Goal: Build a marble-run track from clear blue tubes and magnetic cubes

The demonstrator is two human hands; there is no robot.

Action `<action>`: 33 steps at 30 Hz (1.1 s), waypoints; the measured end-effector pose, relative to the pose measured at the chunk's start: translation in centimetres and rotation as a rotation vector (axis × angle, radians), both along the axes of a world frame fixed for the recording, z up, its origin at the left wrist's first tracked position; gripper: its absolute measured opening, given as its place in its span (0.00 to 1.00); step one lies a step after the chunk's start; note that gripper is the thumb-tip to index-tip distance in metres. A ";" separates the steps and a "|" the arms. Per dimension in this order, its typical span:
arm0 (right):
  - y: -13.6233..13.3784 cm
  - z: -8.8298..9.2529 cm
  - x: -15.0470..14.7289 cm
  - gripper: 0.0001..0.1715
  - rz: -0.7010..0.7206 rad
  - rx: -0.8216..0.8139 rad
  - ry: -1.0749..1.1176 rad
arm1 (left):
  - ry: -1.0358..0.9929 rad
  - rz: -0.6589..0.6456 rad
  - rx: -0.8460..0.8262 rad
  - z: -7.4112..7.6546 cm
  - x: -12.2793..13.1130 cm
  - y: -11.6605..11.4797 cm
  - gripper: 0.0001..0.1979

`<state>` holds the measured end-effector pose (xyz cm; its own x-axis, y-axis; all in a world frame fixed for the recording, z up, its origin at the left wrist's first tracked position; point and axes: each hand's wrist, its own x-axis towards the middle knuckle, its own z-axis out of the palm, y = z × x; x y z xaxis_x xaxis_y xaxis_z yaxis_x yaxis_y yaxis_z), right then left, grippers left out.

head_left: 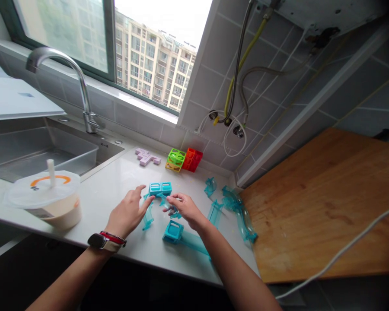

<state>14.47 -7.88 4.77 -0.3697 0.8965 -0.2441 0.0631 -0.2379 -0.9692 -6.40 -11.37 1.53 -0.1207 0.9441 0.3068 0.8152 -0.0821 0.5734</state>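
My right hand (185,210) pinches a small translucent teal toy track piece (163,200) between thumb and fingers; the fingers hide part of it. My left hand (126,211) is across from it, thumb and index finger spread, the thumb tip close to that piece. Whether the thumb touches it I cannot tell. Just behind the hands stands a teal double block (160,188) with open frames. A curved teal track piece (148,218) lies beside my left hand. In front of my right hand sits a teal cube (173,232) with a long translucent track (195,242) running from it beneath my forearm.
Green and yellow blocks (175,159), red blocks (192,159) and purple pieces (147,157) stand at the back. More teal tracks (243,216) lie right, by a wooden board (324,207). Left are a lidded drink cup (56,203) and a sink (112,151) with a faucet (84,86).
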 end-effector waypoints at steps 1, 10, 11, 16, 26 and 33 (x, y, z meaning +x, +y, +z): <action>0.0 -0.1 0.1 0.29 0.020 0.014 -0.017 | 0.035 -0.043 0.079 0.3 0.0 -0.1 0.28; -0.7 0.6 0.1 0.24 0.209 0.158 -0.094 | 0.054 -0.691 0.279 1.0 0.5 -0.3 0.21; -0.9 0.9 0.2 0.25 0.238 0.181 -0.106 | 0.029 -0.688 0.288 0.9 0.4 -0.3 0.19; -3.2 2.5 2.7 0.32 0.196 0.408 -0.357 | -0.084 -0.566 0.308 1.4 -1.5 -1.1 0.10; -8.1 -0.3 4.8 0.27 0.253 0.560 -0.974 | -0.138 -0.464 0.140 1.8 -1.3 -4.1 0.13; -6.5 2.9 7.4 0.33 0.397 0.500 -0.610 | -0.230 -0.570 0.067 2.2 0.5 -4.2 0.12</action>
